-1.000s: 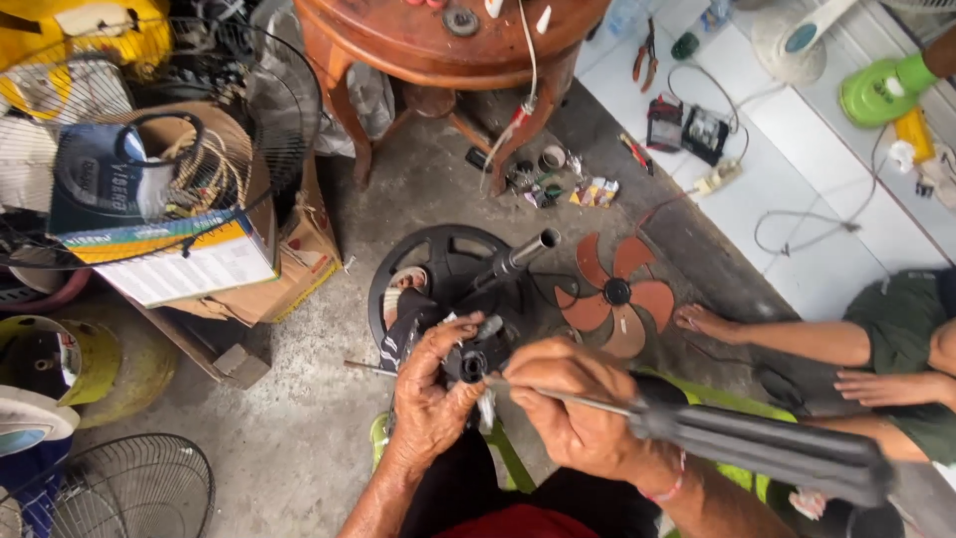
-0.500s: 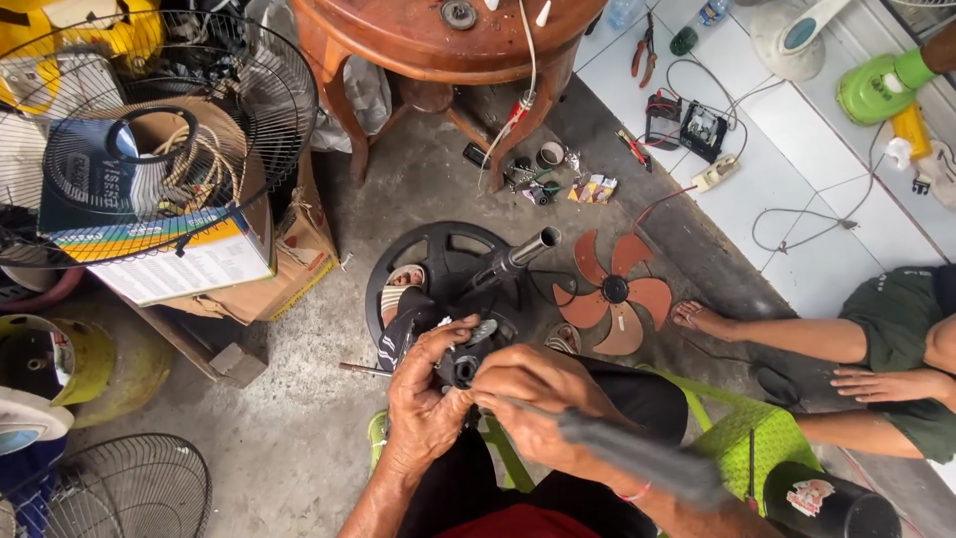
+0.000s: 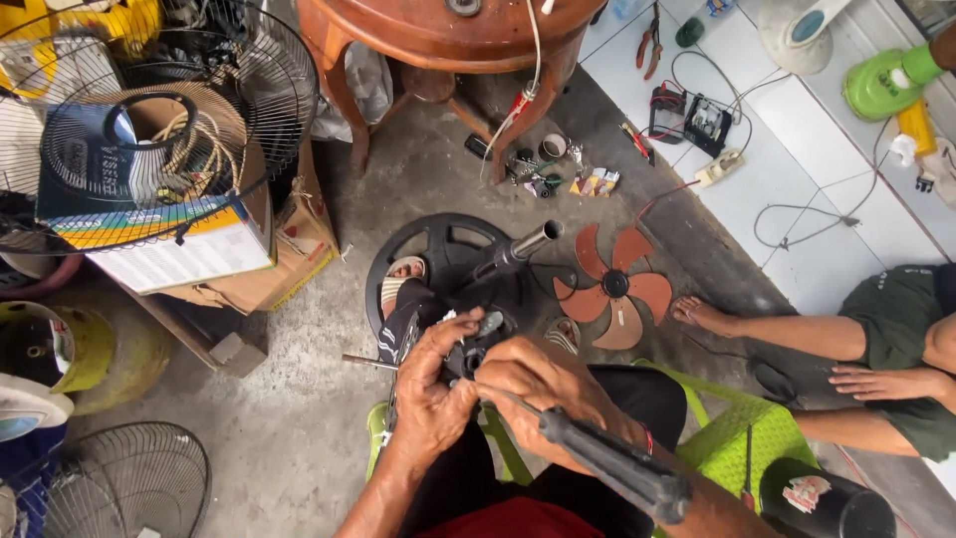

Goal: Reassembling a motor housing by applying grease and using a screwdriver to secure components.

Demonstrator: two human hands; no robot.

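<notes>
My left hand (image 3: pixel 430 399) grips a small dark fan part (image 3: pixel 468 349) over my lap. My right hand (image 3: pixel 543 384) closes on the same part from the right, and a long black tool handle (image 3: pixel 612 463) lies across its wrist. Below the hands stands a round black fan base (image 3: pixel 438 249) with an upright metal pole (image 3: pixel 523 247) on the concrete floor. An orange-brown fan blade (image 3: pixel 615 286) lies flat just right of the base. What my fingertips pinch is hidden.
A wooden round table (image 3: pixel 448 40) stands ahead, small parts (image 3: pixel 558 174) under it. Wire fan guards (image 3: pixel 149 120) and boxes (image 3: pixel 189 249) pile at the left. Another person sits at the right, foot (image 3: pixel 702 317) near the blade. Green stool (image 3: pixel 742 438), pliers and a meter on white tiles.
The black tool handle has swung down and toward me across my right forearm. Both hands have stayed closed on the part; my view has shifted slightly closer.
</notes>
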